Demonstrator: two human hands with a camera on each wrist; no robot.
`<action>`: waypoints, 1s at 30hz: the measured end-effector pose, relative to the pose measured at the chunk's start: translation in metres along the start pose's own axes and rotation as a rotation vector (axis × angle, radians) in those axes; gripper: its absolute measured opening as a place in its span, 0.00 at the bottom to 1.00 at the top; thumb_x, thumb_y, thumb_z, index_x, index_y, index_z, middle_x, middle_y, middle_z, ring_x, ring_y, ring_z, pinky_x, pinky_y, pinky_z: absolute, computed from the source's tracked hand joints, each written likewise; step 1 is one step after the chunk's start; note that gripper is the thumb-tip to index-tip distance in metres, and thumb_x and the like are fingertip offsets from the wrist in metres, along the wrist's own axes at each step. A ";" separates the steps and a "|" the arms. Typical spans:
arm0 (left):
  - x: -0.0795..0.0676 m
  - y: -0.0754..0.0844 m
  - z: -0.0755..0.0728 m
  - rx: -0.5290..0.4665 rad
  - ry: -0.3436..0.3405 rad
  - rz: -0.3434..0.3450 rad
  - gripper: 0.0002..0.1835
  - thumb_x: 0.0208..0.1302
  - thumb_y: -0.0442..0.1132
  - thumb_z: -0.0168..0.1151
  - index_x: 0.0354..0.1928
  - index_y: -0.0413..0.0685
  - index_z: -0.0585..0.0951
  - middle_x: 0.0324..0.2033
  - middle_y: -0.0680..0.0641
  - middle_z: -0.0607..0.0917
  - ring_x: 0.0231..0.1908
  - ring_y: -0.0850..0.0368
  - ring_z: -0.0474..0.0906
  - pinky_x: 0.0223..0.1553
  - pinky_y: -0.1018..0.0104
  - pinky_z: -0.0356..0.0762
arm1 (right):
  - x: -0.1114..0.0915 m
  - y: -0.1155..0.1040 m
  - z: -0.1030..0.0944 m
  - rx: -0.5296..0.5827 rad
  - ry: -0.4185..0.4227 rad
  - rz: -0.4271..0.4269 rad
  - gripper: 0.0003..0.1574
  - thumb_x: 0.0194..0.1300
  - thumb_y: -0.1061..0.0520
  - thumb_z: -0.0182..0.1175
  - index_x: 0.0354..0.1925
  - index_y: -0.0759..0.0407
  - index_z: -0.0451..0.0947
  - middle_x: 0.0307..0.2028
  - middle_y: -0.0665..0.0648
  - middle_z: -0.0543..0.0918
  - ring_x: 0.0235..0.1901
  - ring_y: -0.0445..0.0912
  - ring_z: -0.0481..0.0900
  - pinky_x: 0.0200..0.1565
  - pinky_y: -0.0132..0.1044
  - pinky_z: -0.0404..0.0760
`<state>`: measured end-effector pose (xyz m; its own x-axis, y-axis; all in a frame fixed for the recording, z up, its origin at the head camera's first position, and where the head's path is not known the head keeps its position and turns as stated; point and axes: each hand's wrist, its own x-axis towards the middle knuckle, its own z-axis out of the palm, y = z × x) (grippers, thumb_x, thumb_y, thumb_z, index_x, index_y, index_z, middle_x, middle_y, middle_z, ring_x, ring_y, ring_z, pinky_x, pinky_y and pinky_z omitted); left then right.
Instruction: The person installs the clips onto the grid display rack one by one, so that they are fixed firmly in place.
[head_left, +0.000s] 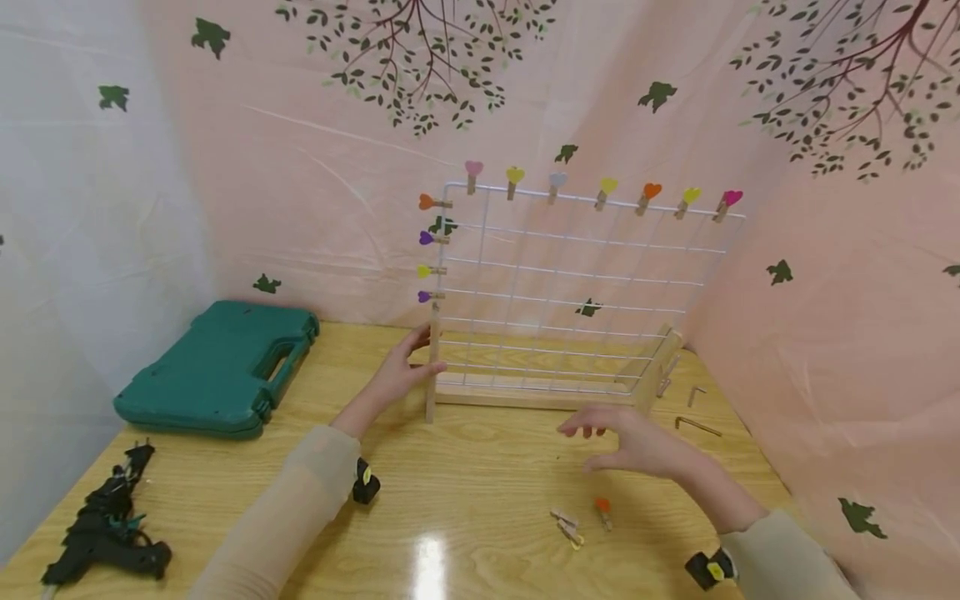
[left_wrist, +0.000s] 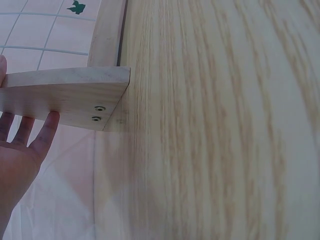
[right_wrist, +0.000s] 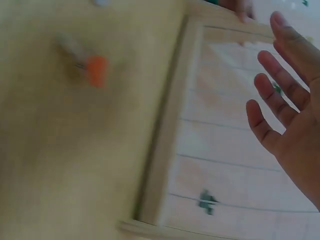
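My left hand grips the left wooden side board of a white wire grid rack; in the left wrist view, the fingertips press the board's outer face near two screws, and the thumb is on the other side. Small clothespins with coloured hearts, such as a pink one, line the grid's top edge, and several more clip its left edge. My right hand hovers before the rack's lower right, fingers spread and holding nothing. Below it lie an orange-heart clothespin and a small group of clothespins.
A green plastic case lies at the table's back left. Nearer, a black glue gun rests with its cord bundled. Two hex keys, including the larger hex key, lie right of the rack. Printed cloth hangs behind and at both sides.
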<state>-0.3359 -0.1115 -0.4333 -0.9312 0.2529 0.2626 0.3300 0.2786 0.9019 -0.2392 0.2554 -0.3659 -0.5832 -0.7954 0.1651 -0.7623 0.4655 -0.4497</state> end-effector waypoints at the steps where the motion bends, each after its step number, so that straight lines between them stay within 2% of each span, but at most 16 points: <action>1: 0.000 0.000 0.000 -0.001 -0.002 -0.002 0.39 0.54 0.43 0.63 0.66 0.61 0.56 0.61 0.46 0.64 0.62 0.48 0.59 0.51 0.53 0.72 | -0.004 0.002 0.010 0.030 -0.036 0.017 0.32 0.49 0.46 0.65 0.53 0.48 0.71 0.43 0.44 0.76 0.38 0.38 0.72 0.38 0.35 0.76; 5: 0.001 0.000 0.000 -0.002 0.002 0.006 0.39 0.53 0.45 0.64 0.65 0.62 0.56 0.61 0.47 0.65 0.61 0.50 0.59 0.51 0.53 0.72 | -0.013 0.011 0.042 0.103 -0.173 0.038 0.30 0.49 0.49 0.66 0.52 0.48 0.72 0.43 0.46 0.77 0.38 0.40 0.74 0.39 0.35 0.77; 10: 0.000 0.001 0.000 -0.004 -0.003 0.002 0.39 0.53 0.46 0.64 0.66 0.61 0.56 0.61 0.48 0.65 0.61 0.50 0.59 0.51 0.53 0.72 | -0.018 0.020 0.064 0.157 -0.257 -0.033 0.26 0.49 0.51 0.66 0.49 0.51 0.74 0.38 0.47 0.77 0.35 0.38 0.74 0.36 0.28 0.77; 17: -0.001 0.003 0.000 -0.012 -0.008 -0.004 0.41 0.52 0.48 0.64 0.66 0.59 0.55 0.61 0.46 0.64 0.62 0.49 0.58 0.52 0.54 0.72 | -0.014 0.025 0.072 0.159 -0.232 -0.107 0.17 0.52 0.57 0.64 0.43 0.52 0.77 0.30 0.50 0.76 0.27 0.38 0.72 0.26 0.22 0.73; 25: -0.001 0.002 -0.001 -0.022 -0.010 -0.002 0.40 0.52 0.47 0.64 0.66 0.62 0.55 0.61 0.46 0.64 0.62 0.49 0.58 0.51 0.53 0.72 | -0.010 0.026 0.073 0.161 -0.259 -0.092 0.15 0.52 0.53 0.64 0.41 0.51 0.76 0.30 0.49 0.76 0.28 0.35 0.71 0.27 0.22 0.73; 30: -0.001 0.001 -0.001 -0.022 -0.012 -0.016 0.41 0.52 0.48 0.64 0.66 0.62 0.55 0.61 0.46 0.64 0.62 0.49 0.58 0.51 0.53 0.72 | -0.008 0.028 0.078 0.131 -0.225 -0.149 0.07 0.56 0.56 0.62 0.36 0.51 0.77 0.30 0.47 0.76 0.28 0.33 0.70 0.28 0.21 0.73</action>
<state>-0.3344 -0.1123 -0.4322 -0.9343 0.2601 0.2437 0.3113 0.2626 0.9133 -0.2338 0.2446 -0.4487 -0.3796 -0.9241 0.0451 -0.7833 0.2951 -0.5471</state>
